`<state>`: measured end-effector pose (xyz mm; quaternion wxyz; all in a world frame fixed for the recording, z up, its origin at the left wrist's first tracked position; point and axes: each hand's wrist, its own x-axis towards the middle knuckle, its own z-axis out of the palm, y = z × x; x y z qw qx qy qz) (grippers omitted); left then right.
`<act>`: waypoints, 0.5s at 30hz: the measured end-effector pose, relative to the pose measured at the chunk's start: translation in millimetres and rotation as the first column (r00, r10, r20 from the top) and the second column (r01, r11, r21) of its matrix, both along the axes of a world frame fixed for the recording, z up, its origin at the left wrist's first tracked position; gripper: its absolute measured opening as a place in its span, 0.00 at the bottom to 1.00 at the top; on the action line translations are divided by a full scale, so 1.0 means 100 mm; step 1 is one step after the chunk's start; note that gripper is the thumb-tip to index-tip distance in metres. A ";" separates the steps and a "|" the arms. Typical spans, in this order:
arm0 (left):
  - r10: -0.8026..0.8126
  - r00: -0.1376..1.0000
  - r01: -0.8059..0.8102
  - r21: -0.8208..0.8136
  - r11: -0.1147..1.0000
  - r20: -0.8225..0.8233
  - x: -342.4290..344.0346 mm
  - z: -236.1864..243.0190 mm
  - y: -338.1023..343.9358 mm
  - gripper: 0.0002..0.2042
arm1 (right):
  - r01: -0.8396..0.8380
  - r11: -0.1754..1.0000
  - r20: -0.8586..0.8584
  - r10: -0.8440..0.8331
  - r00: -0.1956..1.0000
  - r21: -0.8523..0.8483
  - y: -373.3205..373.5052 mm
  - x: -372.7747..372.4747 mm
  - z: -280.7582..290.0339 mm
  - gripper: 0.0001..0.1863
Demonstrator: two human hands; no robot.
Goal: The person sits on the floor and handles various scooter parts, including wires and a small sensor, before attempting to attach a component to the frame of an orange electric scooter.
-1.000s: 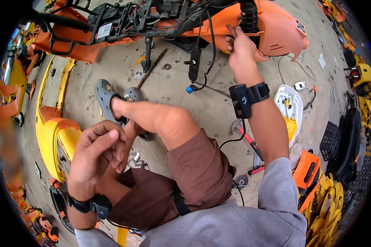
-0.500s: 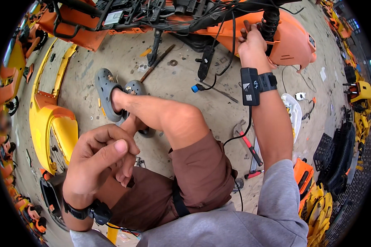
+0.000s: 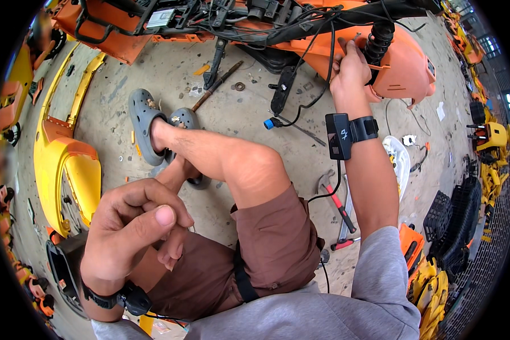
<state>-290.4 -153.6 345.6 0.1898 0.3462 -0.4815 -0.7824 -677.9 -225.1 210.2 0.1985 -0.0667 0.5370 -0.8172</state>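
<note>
Up at the orange scooter body panel (image 3: pixel 399 79), my right hand (image 3: pixel 351 68) reaches in just left of the black coil-spring shock absorber (image 3: pixel 378 43). Its fingers are curled close to the panel; what they grip, if anything, is too small to make out. A partly stripped scooter frame (image 3: pixel 255 37) with loose black wires runs across the top. My left hand (image 3: pixel 139 224) hovers above my lap, its fingers curled in and the thumb pressed over them. Whatever lies inside that closed hand is hidden.
A black cable with a blue connector (image 3: pixel 270 123) hangs from the frame. On the floor are a hammer (image 3: pixel 337 204) with a red-and-black handle, a white tray (image 3: pixel 401 158), a rusty rod (image 3: pixel 218 86) and a yellow body panel (image 3: pixel 52 170). Black crates (image 3: pixel 459 221) and yellow parts stand at the right.
My right hand has shifted slightly down and right beside the shock absorber, with its fingers turned a little. The left hand stays curled in almost the same place. The view has tilted slightly.
</note>
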 end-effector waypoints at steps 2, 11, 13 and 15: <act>-0.002 1.000 0.002 -0.020 1.000 0.007 0.00 -0.02 -0.02 0.13 | -0.006 1.000 -0.067 0.007 0.998 0.012 0.03 -0.04 -0.05 0.14; 0.015 1.000 -0.014 -0.027 1.000 0.007 -0.01 0.00 0.03 0.13 | -0.004 1.000 -0.008 0.004 1.000 -0.009 0.02 -0.07 -0.03 0.15; 0.024 1.000 -0.024 -0.026 0.999 0.008 -0.01 0.00 0.03 0.13 | 0.025 1.000 0.004 -0.025 1.000 -0.014 -0.05 -0.08 0.00 0.15; 0.017 1.000 -0.016 0.014 1.000 -0.013 0.02 0.02 0.02 0.11 | 0.061 0.998 0.008 -0.061 0.998 0.009 -0.10 -0.06 0.04 0.14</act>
